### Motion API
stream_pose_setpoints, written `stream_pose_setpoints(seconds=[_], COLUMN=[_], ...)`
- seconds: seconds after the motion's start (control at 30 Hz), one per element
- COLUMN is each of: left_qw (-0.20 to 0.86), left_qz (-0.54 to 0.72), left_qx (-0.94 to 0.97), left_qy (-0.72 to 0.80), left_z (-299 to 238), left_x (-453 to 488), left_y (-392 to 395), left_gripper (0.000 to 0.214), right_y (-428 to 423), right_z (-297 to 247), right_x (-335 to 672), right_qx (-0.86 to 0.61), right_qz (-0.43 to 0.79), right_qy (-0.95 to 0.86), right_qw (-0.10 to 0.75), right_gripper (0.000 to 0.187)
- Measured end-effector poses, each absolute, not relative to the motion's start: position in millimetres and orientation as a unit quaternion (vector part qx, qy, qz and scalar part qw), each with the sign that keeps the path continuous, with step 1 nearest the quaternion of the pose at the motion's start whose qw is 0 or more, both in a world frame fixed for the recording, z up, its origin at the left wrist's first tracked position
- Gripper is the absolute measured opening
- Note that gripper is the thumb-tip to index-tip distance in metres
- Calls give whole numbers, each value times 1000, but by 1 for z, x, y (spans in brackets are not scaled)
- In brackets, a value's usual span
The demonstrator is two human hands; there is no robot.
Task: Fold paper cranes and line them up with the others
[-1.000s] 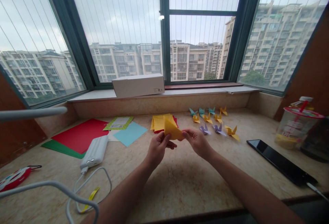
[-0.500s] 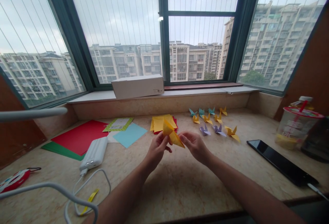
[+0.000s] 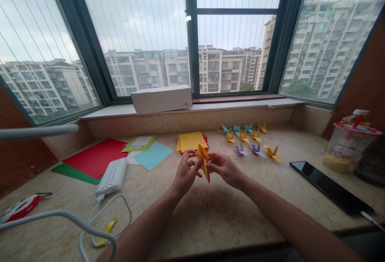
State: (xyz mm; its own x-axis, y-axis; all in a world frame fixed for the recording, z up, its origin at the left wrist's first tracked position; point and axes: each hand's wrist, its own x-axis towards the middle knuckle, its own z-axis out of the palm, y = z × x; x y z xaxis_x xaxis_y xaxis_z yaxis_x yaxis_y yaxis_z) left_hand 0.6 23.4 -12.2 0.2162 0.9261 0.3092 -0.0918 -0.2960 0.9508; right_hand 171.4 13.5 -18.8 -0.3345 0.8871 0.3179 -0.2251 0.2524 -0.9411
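Observation:
A partly folded piece of yellow origami paper (image 3: 203, 156) is held above the counter, narrow and pointed at its top and bottom. My left hand (image 3: 189, 171) pinches it from the left between thumb and fingers. From the other side my right hand (image 3: 224, 168) grips its right edge with thumb and forefinger. Just behind the hands lies a stack of yellow paper squares (image 3: 191, 139), with red paper (image 3: 205, 141) showing beneath it. To the right stand several folded paper cranes: teal (image 3: 236, 129), yellow (image 3: 272, 153) and purple (image 3: 256, 149).
Red (image 3: 96, 157), green (image 3: 75, 173) and light blue sheets (image 3: 154, 155) lie at left, beside a white power bank (image 3: 112, 177) with a looped cable. On the right are a black phone (image 3: 329, 187) and a plastic cup (image 3: 343, 149). A white box (image 3: 162, 99) sits on the sill.
The yellow paper has turned from a wide, slanted face to a narrow, nearly upright one. My right hand has shifted slightly left, closer to my left hand.

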Motion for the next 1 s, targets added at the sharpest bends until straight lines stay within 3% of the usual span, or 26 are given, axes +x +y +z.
stream_pose_setpoints(seconds=[0.3,1.0], left_qw=[546,571], left_qz=[489,480], left_qx=[615,619], left_qy=[291,245], left_z=[-8,-5], left_x=[3,1], left_y=[15,14], left_gripper=[32,34], right_y=[14,9], right_z=[-20,-9], right_x=[172,179], right_qx=[-287,-309], right_qz=[528,488], right_qy=[-602,-634], right_qw=[525,514], right_gripper=[46,46])
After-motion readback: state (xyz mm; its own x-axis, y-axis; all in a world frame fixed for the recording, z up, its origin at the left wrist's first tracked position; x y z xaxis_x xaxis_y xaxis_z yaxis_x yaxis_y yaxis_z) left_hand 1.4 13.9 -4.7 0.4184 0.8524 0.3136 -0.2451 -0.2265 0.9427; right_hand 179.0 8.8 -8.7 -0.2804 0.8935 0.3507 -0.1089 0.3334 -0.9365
